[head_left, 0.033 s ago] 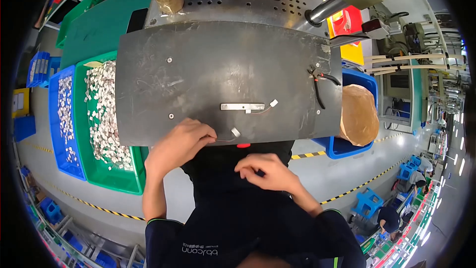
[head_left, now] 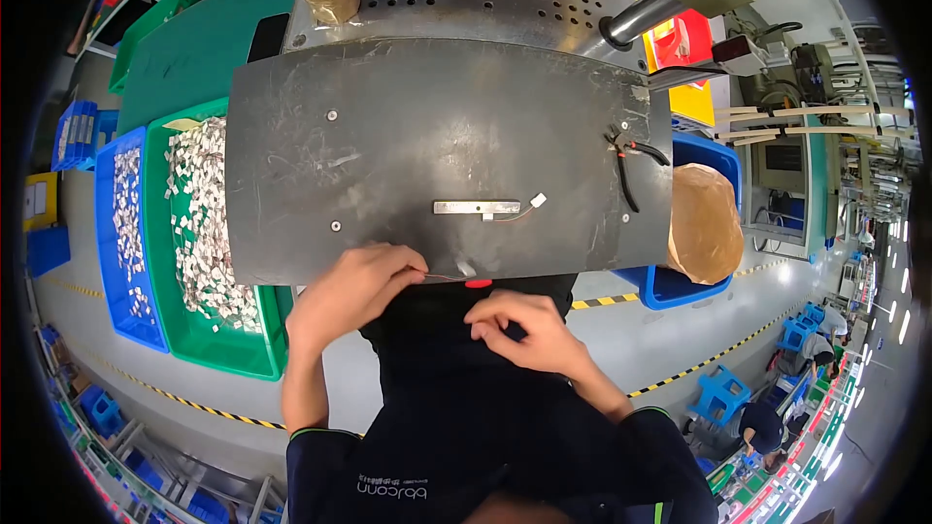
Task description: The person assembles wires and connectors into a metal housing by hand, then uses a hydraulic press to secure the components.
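Note:
My left hand (head_left: 361, 293) is over the near edge of the dark plate (head_left: 408, 126), its thumb and forefinger pinched on the thin wire of a small cable with a white connector (head_left: 467, 270). That connector hangs out to the right of the fingertips and looks blurred. Beyond it, a narrow metal bar (head_left: 476, 207) lies on the plate. Against the bar rests a second wired cable, whose white connector (head_left: 538, 200) points to the right. My right hand (head_left: 524, 328) hovers in front of the plate, loosely curled, thumb and forefinger slightly apart with nothing visible between them.
Black-handled cutting pliers (head_left: 626, 165) lie at the plate's right. To the left stand a green bin (head_left: 267, 354) and a blue bin (head_left: 155, 335), both holding many small white pieces. A paper-lined blue bin (head_left: 665, 293) is on the right. A red round part (head_left: 478, 283) sits at the front edge.
My left hand and the connector it holds by the wire have dropped slightly toward me. My right hand has shifted a little, and its thumb and forefinger have parted.

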A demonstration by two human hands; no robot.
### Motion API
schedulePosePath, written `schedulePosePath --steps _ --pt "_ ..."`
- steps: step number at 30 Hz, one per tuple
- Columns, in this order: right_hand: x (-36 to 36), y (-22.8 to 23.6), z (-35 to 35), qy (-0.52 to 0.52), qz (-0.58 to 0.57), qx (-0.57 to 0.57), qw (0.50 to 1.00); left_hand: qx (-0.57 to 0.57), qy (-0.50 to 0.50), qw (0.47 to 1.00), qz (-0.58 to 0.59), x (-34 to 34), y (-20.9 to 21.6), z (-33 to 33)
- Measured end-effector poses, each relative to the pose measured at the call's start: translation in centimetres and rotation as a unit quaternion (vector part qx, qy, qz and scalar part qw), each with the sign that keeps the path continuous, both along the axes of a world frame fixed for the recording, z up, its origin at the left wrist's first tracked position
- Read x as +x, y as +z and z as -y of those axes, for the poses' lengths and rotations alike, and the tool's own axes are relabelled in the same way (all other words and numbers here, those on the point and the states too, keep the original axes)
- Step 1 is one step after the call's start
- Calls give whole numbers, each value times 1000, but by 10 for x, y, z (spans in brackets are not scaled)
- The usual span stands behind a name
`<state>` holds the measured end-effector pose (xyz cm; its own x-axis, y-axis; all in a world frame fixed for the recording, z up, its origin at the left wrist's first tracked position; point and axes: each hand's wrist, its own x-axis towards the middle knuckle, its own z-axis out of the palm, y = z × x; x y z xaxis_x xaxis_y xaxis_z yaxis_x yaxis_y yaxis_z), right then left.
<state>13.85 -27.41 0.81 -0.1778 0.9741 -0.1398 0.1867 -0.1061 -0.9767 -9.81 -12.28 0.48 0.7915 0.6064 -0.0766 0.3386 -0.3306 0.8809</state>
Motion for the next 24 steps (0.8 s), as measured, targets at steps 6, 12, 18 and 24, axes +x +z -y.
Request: schedulePosePath --steps 6,12,18,24 --pt "-6 11 -36 -90 31 126 988 -45 48 992 104 16 17 31" --pt "-12 -2 -37 -115 -133 -6 984 -18 62 989 133 31 11 30" --pt "-9 -19 -41 -247 -184 -79 948 131 149 971 137 48 -16 5" --pt "-4 -29 -46 -305 -147 -73 938 167 193 960 114 65 -38 6"
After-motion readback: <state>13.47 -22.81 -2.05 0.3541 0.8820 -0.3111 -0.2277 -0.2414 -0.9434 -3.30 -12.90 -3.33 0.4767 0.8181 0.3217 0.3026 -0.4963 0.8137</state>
